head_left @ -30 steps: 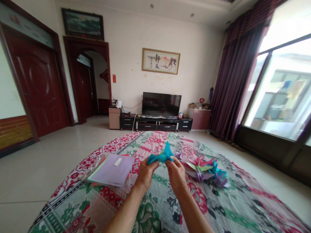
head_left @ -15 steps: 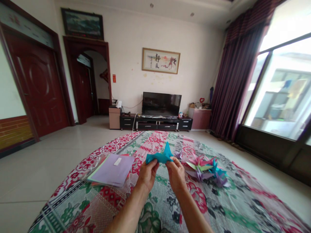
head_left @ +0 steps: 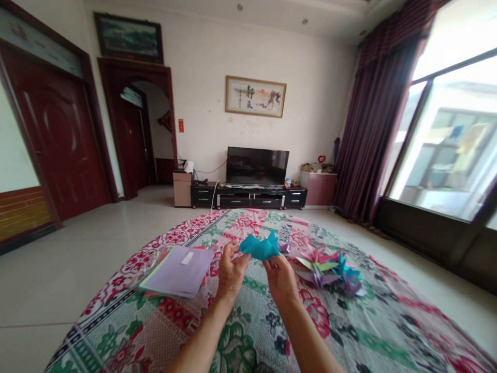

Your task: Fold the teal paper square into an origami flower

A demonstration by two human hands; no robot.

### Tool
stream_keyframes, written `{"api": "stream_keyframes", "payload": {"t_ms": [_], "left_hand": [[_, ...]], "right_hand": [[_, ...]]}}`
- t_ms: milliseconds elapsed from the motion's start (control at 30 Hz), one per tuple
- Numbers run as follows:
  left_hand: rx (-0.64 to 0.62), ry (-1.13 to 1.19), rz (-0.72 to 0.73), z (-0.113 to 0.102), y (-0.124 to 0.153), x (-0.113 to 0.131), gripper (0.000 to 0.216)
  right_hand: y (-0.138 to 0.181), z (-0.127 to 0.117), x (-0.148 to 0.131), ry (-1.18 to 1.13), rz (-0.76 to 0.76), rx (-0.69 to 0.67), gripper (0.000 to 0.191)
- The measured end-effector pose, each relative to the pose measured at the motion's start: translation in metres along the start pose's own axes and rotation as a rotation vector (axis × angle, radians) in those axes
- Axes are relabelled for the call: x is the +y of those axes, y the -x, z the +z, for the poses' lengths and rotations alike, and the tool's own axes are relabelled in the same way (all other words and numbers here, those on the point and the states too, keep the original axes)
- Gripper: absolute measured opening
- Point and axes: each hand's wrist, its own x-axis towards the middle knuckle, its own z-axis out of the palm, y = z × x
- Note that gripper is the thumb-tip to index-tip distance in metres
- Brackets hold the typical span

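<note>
A partly folded sheet of blue origami paper (head_left: pixel 259 248) is up over the table, with a pointed flap rising at its right end. My right hand (head_left: pixel 282 278) pinches its lower right corner between thumb and fingers. At the paper's left end, my left hand (head_left: pixel 232 269) has its thumb and fingers apart, the tips beside or just touching the edge. Off to the right lie several finished paper cranes, among them a purple crane (head_left: pixel 319 278), a green one (head_left: pixel 319 265) and a blue one (head_left: pixel 342 267).
On the left rests a stack of coloured paper (head_left: pixel 176 274), purple on top with a small white label (head_left: pixel 187 258). A flowered cloth (head_left: pixel 248 342) covers the round table. Beyond stand a television (head_left: pixel 258 166) and a low black cabinet (head_left: pixel 248 199).
My left hand has spread its fingers and shifted slightly left, loosening from the blue paper. The paper's left end now looks more pointed, and its upright flap stands lower. My right hand keeps its pinch.
</note>
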Motion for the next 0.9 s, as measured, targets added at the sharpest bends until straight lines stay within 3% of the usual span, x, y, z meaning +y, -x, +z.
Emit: {"api": "stream_keyframes", "payload": {"t_ms": [100, 200, 433, 633, 800, 900], "left_hand": [[0.008, -0.09, 0.096, -0.001, 0.002, 0.001, 0.037], [-0.062, -0.212, 0.2, -0.001, 0.006, 0.005, 0.026], [-0.122, -0.415, 0.53, -0.006, 0.006, 0.01, 0.042], [-0.184, -0.376, 0.492, -0.005, 0.007, 0.02, 0.022], [-0.273, -0.487, 0.436, -0.008, 0.001, 0.019, 0.021], [-0.209, -0.586, 0.479, -0.007, -0.001, 0.014, 0.018]], "right_hand": [[-0.002, -0.003, 0.006, -0.019, 0.016, 0.017, 0.011], [-0.002, -0.004, 0.007, -0.017, 0.024, 0.03, 0.011], [-0.002, -0.006, -0.001, -0.018, 0.028, 0.044, 0.018], [-0.002, -0.008, -0.004, 0.041, -0.007, 0.03, 0.015], [0.001, -0.006, -0.006, 0.112, -0.016, -0.002, 0.011], [0.002, -0.004, -0.006, 0.111, -0.023, 0.014, 0.011]]}}
